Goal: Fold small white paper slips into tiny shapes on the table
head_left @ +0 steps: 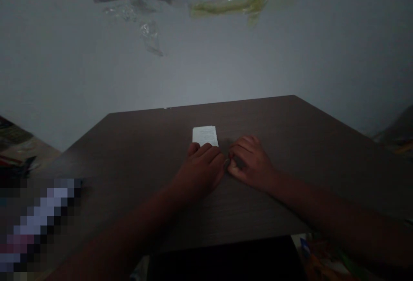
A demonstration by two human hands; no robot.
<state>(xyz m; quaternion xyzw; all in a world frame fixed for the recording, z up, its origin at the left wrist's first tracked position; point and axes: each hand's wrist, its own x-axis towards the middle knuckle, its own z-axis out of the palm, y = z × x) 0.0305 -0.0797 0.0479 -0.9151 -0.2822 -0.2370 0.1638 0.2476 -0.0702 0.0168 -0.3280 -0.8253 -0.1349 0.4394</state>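
Note:
A small white sheet or stack of paper (205, 134) with faint printed lines lies on the brown table (145, 143). Its near edge is hidden under my left hand (203, 167), whose fingers are curled over it. Just to the right, my right hand (251, 160) is closed, with thumb and fingertips drawn together. Between the two hands shows a small roundish dark bit (226, 162), touching or very near the right fingertips. The dim light does not let me make out what it is. What the left fingers close on is hidden.
A pale wall (232, 61) with clear and yellow tape rises behind the table. A pixelated long object (41, 212) lies at the left. Something black (226, 259) is below the near table edge, with colourful items (325, 259) on the lower right.

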